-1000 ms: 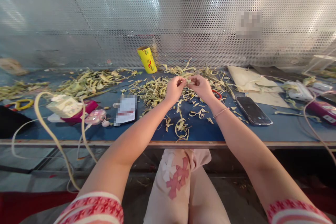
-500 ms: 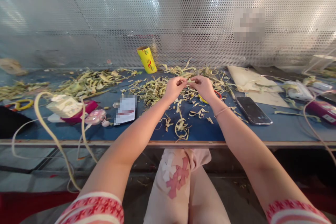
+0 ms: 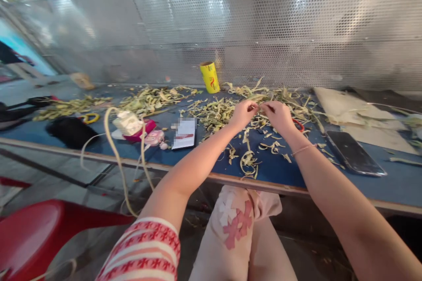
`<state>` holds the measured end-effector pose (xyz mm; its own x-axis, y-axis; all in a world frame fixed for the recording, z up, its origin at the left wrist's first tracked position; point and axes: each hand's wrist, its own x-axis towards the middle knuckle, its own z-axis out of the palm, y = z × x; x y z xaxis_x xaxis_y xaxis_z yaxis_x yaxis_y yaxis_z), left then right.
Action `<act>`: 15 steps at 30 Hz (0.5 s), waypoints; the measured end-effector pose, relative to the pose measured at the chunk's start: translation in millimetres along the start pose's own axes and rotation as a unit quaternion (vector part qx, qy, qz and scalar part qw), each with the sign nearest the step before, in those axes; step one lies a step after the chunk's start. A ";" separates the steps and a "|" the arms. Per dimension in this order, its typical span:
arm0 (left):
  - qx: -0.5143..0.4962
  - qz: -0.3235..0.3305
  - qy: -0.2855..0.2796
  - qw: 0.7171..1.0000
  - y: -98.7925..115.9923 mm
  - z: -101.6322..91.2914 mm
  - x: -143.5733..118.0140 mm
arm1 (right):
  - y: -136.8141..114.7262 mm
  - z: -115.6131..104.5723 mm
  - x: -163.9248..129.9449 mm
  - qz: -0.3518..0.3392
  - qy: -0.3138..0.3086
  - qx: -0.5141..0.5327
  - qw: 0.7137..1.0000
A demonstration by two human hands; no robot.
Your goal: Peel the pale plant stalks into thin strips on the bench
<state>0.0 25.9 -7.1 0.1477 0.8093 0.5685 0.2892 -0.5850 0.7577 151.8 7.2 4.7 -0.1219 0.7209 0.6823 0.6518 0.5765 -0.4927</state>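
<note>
My left hand (image 3: 244,113) and my right hand (image 3: 277,116) meet over a heap of dried, pale green plant strips (image 3: 214,114). Both are closed, thumb and fingers pinched together with the tips almost touching. Whatever lies between the fingertips is too small and blurred to make out. Partly hidden behind my right wrist is a red curved loop (image 3: 299,124). Loose curled scraps (image 3: 249,162) lie on the blue tabletop (image 3: 280,175) below my hands.
A yellow printed tube (image 3: 210,78) stands behind the heap. Left are a lit phone (image 3: 186,141), a charger with a thick cable (image 3: 128,123) and another leaf pile (image 3: 148,100). Right are a dark phone (image 3: 354,153) and tan sheets (image 3: 349,109). A red stool (image 3: 29,237) stands lower left.
The view has turned left, so the tabletop things appear further right and the red stool shows more. My hands stay pinched together above the heap.
</note>
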 end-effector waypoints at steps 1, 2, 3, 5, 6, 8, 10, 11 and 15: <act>0.012 0.006 0.001 1.000 0.8 0.8 -1.0 | -1.4 0.1 -0.6 0.011 -0.003 -0.004 1.000; 0.021 0.010 -0.006 1.000 1.9 1.6 -2.1 | -2.7 0.2 -1.1 0.025 -0.003 -0.007 1.000; 0.028 0.017 -0.008 0.999 3.3 2.5 -3.1 | -3.8 0.2 -1.6 0.040 0.001 -0.012 0.999; 0.036 0.032 -0.006 0.999 5.8 4.5 -4.7 | -5.5 0.3 -2.5 0.066 0.012 -0.027 0.997; 0.039 0.037 -0.007 0.999 6.6 5.4 -5.1 | -5.8 0.4 -2.9 0.076 0.016 -0.030 0.997; 0.041 0.048 -0.006 0.998 6.9 7.0 -5.3 | -5.1 0.8 -3.6 0.090 0.024 -0.028 0.995; 0.044 0.058 -0.011 0.997 5.9 8.0 -4.9 | -2.5 1.6 -4.0 0.099 0.026 -0.014 0.995; 0.046 0.057 -0.012 0.997 5.3 8.3 -4.7 | -0.7 2.2 -4.0 0.102 0.025 -0.005 0.994; 0.051 0.035 -0.021 0.998 4.5 8.8 -4.8 | 4.9 4.9 -3.8 0.126 0.008 0.022 0.992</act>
<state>8.9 19.8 -9.3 0.2109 0.7690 0.6035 0.3709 -0.6341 0.6784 151.8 9.3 -3.0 0.0523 0.8381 0.5430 0.6261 0.3961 -0.6716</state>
